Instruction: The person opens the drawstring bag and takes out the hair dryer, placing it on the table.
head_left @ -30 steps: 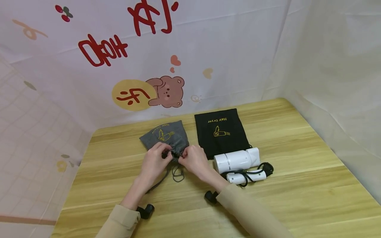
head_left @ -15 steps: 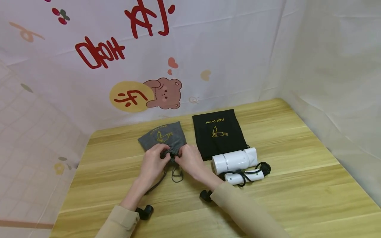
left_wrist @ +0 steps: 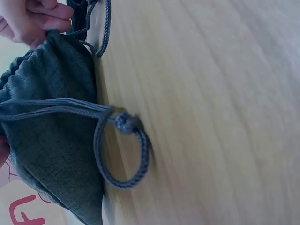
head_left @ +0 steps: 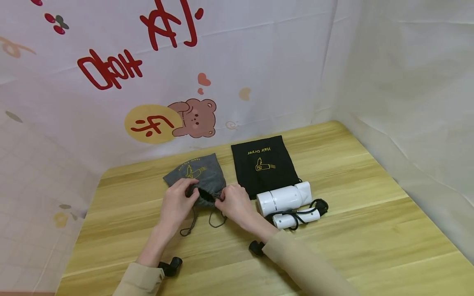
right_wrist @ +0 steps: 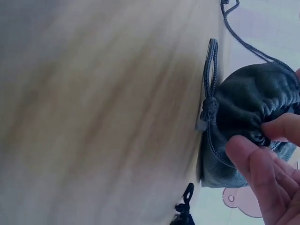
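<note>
A grey drawstring pouch [head_left: 212, 172] with yellow hair dryer print lies on the table, its gathered mouth facing me and spread into a dark gap. At the left side of that mouth, my left hand [head_left: 177, 204] pinches the rim between thumb and fingers. My right hand [head_left: 237, 205] pinches the opposite side of the rim, thumb and fingertips on the gathered cloth in the right wrist view. Two knotted cords hang from the mouth; one cord loop [left_wrist: 123, 183] shows large in the left wrist view. The inside of the pouch is dark.
Right of the grey pouch, a flat black drawstring pouch [head_left: 263, 177] reads "Hair Dryer". A white folded hair dryer [head_left: 285, 198] with a black power cord [head_left: 322, 205] lies in front of it. A printed white cloth [head_left: 266, 53] hangs behind the wooden table [head_left: 355, 246].
Both hands have spread the bunched mouth of the grey pouch, so a dark gap now shows between them. The cords have shifted on the table. The head view has turned slightly right.
</note>
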Demonstrator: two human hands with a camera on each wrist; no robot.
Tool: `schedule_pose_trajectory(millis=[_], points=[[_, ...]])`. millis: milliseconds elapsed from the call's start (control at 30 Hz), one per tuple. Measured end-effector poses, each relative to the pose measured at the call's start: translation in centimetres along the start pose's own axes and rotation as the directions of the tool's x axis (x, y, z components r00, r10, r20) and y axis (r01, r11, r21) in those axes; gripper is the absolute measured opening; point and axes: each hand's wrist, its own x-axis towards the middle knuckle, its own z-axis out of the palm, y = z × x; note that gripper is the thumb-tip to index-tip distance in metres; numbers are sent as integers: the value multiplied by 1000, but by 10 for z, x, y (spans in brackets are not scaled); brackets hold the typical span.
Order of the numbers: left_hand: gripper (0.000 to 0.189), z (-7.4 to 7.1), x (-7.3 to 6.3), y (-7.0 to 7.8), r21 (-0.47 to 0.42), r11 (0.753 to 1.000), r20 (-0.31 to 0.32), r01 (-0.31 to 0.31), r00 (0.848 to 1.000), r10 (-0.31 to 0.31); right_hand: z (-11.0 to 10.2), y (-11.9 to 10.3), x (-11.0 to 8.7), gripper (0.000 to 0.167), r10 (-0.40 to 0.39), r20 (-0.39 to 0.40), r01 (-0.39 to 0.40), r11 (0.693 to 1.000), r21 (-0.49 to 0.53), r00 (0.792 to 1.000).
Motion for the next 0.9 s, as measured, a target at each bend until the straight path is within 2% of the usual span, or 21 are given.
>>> schedule_pose_trajectory(millis=[100,267,367,500,667,900], points=[[20,1,0,2,5,1000,7,8,1000,-8,1,-4,2,60,3,3,-3,999,-41,1000],[21,2,-3,4,-1,1000,40,-5,999,5,1,-9,5,46,-16,19,18,991,-135,1000],[22,1,-3,4,-3,1000,41,-4,999,4,0,-9,4,47,-33,33,38,986,-160,999],[22,-4,-1,2,13,1000,32,-3,999,3,-1,-7,2,57,-33,39,38,990,-133,999],[22,-8,1,0,11,1000,33,-17,999,17,-4,-5,-3,60,-14,35,18,994,-111,999],[22,-18,5,-4,15,1000,-36,-17,999,18,-4,1,-7,61,-10,30,13,997,-80,999]])
